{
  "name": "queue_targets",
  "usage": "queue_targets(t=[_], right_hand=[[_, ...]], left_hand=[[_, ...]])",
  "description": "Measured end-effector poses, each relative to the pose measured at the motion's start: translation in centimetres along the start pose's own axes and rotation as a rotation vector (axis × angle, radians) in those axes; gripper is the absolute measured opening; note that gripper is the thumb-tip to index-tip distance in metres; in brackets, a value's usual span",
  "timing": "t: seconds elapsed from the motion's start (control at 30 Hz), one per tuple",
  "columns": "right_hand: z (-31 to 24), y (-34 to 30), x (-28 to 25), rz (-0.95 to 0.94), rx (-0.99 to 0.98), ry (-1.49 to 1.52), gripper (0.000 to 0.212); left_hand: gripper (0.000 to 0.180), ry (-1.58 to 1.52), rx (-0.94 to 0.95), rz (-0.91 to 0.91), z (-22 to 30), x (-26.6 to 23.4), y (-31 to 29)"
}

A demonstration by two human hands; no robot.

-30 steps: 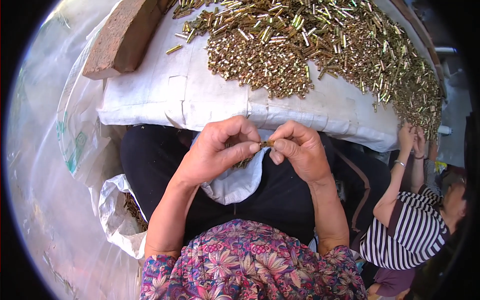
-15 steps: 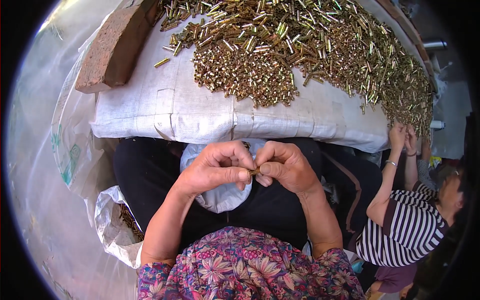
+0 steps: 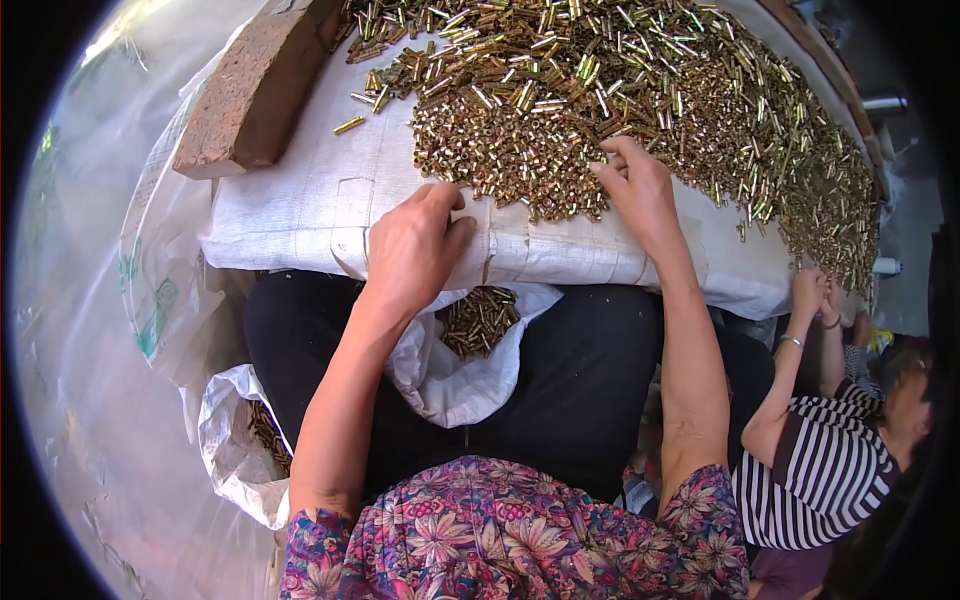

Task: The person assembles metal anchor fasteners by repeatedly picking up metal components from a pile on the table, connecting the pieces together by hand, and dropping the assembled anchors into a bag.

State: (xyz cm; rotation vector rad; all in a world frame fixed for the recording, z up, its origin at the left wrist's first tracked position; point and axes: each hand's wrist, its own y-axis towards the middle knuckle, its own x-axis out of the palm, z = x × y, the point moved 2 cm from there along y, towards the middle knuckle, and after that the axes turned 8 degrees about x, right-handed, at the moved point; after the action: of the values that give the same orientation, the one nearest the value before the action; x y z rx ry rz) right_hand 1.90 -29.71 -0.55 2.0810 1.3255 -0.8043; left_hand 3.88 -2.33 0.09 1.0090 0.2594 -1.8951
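Observation:
Over the near edge of the cloth-covered table (image 3: 300, 215), my left hand (image 3: 415, 245) is beside the left end of a heap of small brassy metal rings or short sleeves (image 3: 510, 155). Its fingers are bent, the thumb stands apart from them, and nothing shows in between. At the right side of that heap, my right hand (image 3: 638, 190) reaches in with thumb and forefinger parted, touching or just above the pieces. A white bag (image 3: 460, 385) between my legs holds many brassy tubular pieces (image 3: 478, 322).
Longer brassy tubes (image 3: 520, 60) lie heaped farther back. A brick-like reddish block (image 3: 250, 95) rests at the table's left. Another white bag (image 3: 225, 440) of pieces stands by my left leg. At the right, a person in a striped shirt (image 3: 820, 470) handles pieces at the table edge.
My hands were together above my lap, pinching a small brassy piece. They have moved apart and forward to the table, and that piece no longer shows. The bag's contents are now uncovered.

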Motion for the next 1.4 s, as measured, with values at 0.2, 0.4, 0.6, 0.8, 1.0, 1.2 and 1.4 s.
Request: queue_targets(t=[0.2,0.4,0.6,0.8,1.0,1.2,1.4], right_hand=[[0.5,1.0,0.4,-0.062,-0.043,-0.244,0.021],[1.1,0.7,-0.2,-0.103,0.068,-0.018,0.017],[-0.1,-2.8,-0.3,-0.155,0.258,0.690,0.009],[-2.1,-7.3,1.0,-0.201,0.395,1.054,0.010],[-4.8,-9.9,2.4,-0.288,0.404,1.203,0.008],[-6.3,-10.9,2.9,-0.355,0.389,1.244,0.008],[-6.4,-11.9,3.5,-0.446,0.497,1.444,0.010]], left_hand=[[0.017,0.119,0.044,0.007,-0.8,2.0,1.8],[0.015,0.142,0.057,0.013,-0.9,2.7,2.5],[0.013,0.111,0.088,0.081,-1.1,2.2,1.9],[0.006,-0.858,-0.224,0.025,0.3,1.1,-0.1],[0.006,-1.282,-0.281,-0.040,2.4,1.2,-1.8],[0.007,-1.399,-0.249,-0.073,2.4,1.5,-2.6],[0.007,-1.603,-0.274,-0.115,2.3,1.6,-2.9]])
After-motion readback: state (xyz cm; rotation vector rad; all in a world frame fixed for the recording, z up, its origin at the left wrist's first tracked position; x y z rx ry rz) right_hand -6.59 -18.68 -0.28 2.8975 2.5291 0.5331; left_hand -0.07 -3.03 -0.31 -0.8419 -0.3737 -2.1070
